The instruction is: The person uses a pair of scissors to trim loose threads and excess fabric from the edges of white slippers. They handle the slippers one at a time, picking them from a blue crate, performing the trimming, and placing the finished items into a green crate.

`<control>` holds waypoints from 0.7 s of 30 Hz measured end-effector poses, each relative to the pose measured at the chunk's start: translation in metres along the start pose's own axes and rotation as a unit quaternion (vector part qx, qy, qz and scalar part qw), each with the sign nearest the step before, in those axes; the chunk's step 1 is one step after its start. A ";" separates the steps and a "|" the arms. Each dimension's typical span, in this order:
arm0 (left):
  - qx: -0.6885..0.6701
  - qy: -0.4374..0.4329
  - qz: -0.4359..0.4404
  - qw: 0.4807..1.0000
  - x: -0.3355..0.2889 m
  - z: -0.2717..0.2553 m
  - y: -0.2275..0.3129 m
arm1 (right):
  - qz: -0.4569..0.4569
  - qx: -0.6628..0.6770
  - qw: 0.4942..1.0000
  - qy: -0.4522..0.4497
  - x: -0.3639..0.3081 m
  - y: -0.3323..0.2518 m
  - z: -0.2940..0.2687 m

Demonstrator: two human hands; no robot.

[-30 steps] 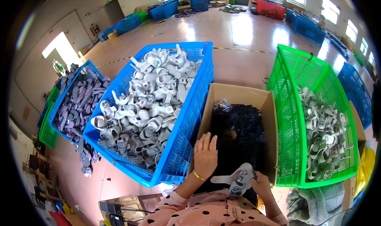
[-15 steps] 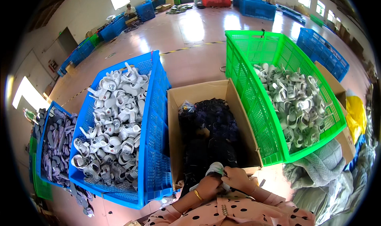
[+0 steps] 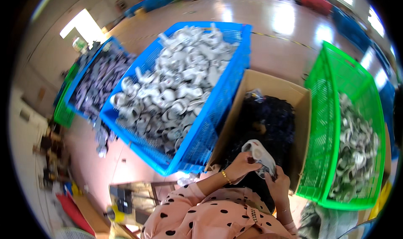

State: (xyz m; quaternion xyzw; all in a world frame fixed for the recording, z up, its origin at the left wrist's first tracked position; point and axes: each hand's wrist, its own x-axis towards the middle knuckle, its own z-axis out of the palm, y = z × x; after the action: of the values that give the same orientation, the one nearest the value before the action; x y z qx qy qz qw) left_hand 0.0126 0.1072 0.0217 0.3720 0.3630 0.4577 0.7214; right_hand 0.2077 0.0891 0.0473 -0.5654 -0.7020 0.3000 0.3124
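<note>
Between my two hands is a white shoe upper [image 3: 261, 156], its opening facing up and to the left. My left hand [image 3: 242, 165] is closed on its near left side. My right hand [image 3: 278, 184] grips its lower right end. Beneath the upper is an open cardboard box [image 3: 280, 81] with dark pieces [image 3: 280, 113] and a clear plastic bag [image 3: 255, 95] in it; my dark-clad legs reach over or into it. Left of the box stands a blue plastic basket [image 3: 197, 147] heaped with white shoe uppers [image 3: 180, 79]. At the right, a green basket [image 3: 326, 146] contains more greyish-white uppers [image 3: 354, 151].
Farther left, another blue basket [image 3: 74, 97] carries purple-grey pieces [image 3: 105, 79], some hanging over its near end. A wooden frame or stool [image 3: 161, 188] stands at my lower left, beside a cardboard sheet [image 3: 86, 209]. Grey cloth [image 3: 323, 220] lies below the green basket.
My view has swung left, so the baskets appear farther right. The white upper is now raised and turned, its opening exposed, with my hands farther apart on it.
</note>
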 end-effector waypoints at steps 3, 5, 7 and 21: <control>-0.016 -0.010 -0.027 0.999 -0.003 -0.001 0.006 | -0.018 -0.012 1.000 -0.009 -0.002 0.013 0.007; -0.022 -0.039 -0.020 0.999 -0.003 -0.007 -0.004 | -0.026 -0.058 0.998 -0.028 0.000 0.004 0.000; 0.020 -0.034 -0.009 0.999 -0.005 -0.003 -0.003 | -0.074 -0.073 0.994 -0.034 0.004 -0.002 -0.007; 0.371 0.059 -0.006 0.927 0.004 -0.010 0.023 | -0.024 -0.055 0.997 -0.049 0.022 0.023 -0.015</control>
State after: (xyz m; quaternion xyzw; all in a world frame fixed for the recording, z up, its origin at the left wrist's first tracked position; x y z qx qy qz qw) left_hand -0.0034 0.1202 0.0361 0.5832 0.5508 0.3071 0.5120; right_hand 0.2299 0.1159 0.0413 -0.5492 -0.7454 0.2808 0.2529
